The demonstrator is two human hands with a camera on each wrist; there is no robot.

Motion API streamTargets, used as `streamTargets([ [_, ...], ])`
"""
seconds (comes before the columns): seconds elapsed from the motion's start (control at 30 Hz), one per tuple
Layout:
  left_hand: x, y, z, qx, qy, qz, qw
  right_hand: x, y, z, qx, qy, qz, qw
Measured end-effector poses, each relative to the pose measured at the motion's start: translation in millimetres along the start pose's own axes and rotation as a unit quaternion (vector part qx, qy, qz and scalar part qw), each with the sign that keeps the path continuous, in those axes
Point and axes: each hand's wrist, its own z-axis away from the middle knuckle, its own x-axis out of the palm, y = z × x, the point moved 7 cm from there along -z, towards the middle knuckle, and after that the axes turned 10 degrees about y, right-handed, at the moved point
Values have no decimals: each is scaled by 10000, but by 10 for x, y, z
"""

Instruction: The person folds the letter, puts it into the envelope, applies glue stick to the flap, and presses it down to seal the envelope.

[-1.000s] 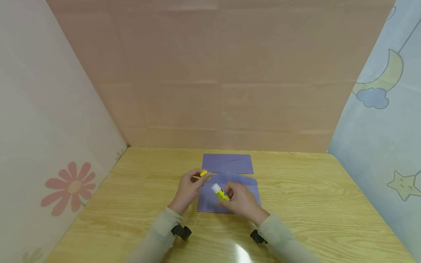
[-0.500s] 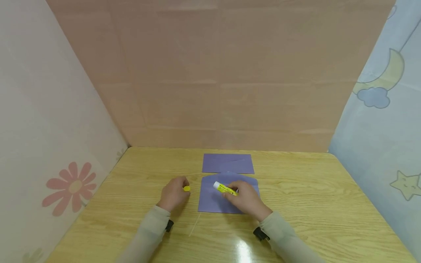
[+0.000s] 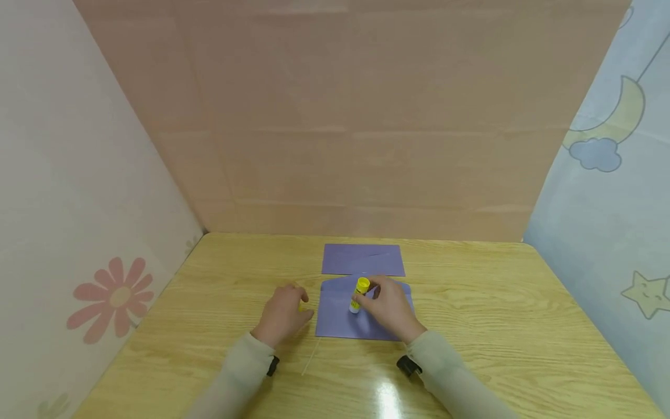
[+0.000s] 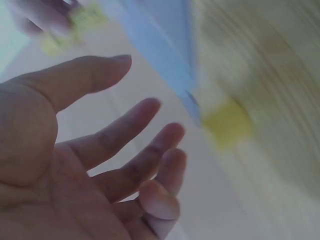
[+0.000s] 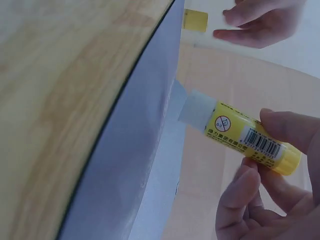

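Observation:
My right hand (image 3: 389, 305) pinches a yellow glue stick (image 5: 245, 135) between thumb and fingers, its white end pointing down close over a purple envelope (image 3: 332, 320). The envelope lies on the table with its flap towards the far side. To its left, my left hand (image 3: 285, 314) is apart from a yellow cap (image 4: 227, 124) that stands on the table. Its fingers are loosely bent with nothing between them, and in the head view they partly hide the cap.
A second flat purple envelope (image 3: 361, 259) lies just beyond the first on the wooden table (image 3: 471, 302). A tan backdrop (image 3: 340, 145) rises at the table's far edge, with patterned panels at both sides.
My left hand has moved left and down with the cap, then let it go on the table. My right hand has turned the glue stick from white end up to white end down.

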Motion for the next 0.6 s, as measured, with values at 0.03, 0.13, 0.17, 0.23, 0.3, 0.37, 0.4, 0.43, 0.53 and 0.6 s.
streamTargets([
  [0.03, 2, 82, 39, 115, -100, -15, 9999, 11, -5, -14, -26, 4, 2, 10000],
  [0.13, 43, 333, 169, 507, -507, -86, 9974, 74, -34, -57, -137, -131, -41, 9998],
  [0.17, 65, 407, 214, 618, -682, -118, 9957, 104, -46, -71, -182, -206, -81, 9996],
  [0.23, 119, 522, 296, 872, -959, -191, 9914, 170, -86, -96, -323, -362, -159, 9987],
  [0.3, 181, 584, 351, 1018, -1172, -242, 9876, 247, -128, -115, -467, -522, -193, 9974],
  [0.37, 232, 601, 373, 1095, -1329, -257, 9847, 315, -177, -136, -632, -652, -162, 9957],
  [0.4, 257, 596, 376, 1120, -1394, -260, 9835, 347, -204, -147, -748, -696, -124, 9947],
  [0.43, 276, 592, 375, 1134, -1466, -265, 9823, 379, -228, -158, -829, -750, -75, 9937],
  [0.53, 317, 577, 375, 1197, -1638, -359, 9785, 471, -286, -187, -986, -926, 62, 9908],
  [0.6, 329, 576, 378, 1247, -1706, -414, 9765, 529, -311, -203, -1042, -1009, 120, 9893],
])
